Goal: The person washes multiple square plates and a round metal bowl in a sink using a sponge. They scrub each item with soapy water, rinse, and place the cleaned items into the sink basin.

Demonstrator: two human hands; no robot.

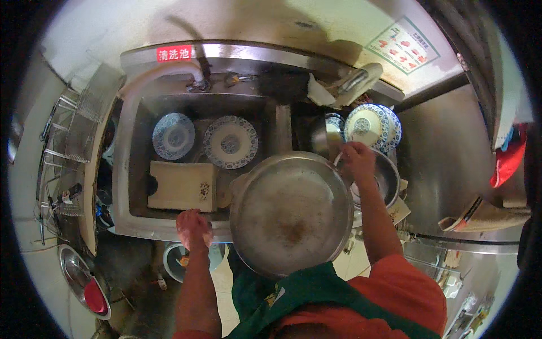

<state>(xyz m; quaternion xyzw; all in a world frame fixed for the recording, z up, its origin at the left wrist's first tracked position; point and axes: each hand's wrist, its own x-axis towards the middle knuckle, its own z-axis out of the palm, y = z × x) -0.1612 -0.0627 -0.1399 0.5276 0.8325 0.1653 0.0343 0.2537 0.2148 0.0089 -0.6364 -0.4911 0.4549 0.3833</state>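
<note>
My left hand (195,229) is over the front edge of the sink, fingers curled. Something pale shows beside its palm, too blurred to name. My right hand (359,161) is closed above a round metal bowl (388,176), near its far-left rim; what it pinches, if anything, is hidden. Between my arms a large round metal pan (293,209) rests across the front of the sink. Inside the sink (127,169) lie two blue-patterned plates, the left plate (173,136) and the right plate (230,142), with a rectangular cream dish (179,185) in front of them.
Blue-rimmed plates (370,127) are stacked right of the sink, below a draped pale cloth (367,85). A faucet (199,85) stands behind the sink. Wire baskets (68,135) hang at left. A bucket (172,263) is below the sink edge, and a basin (79,268) is lower left.
</note>
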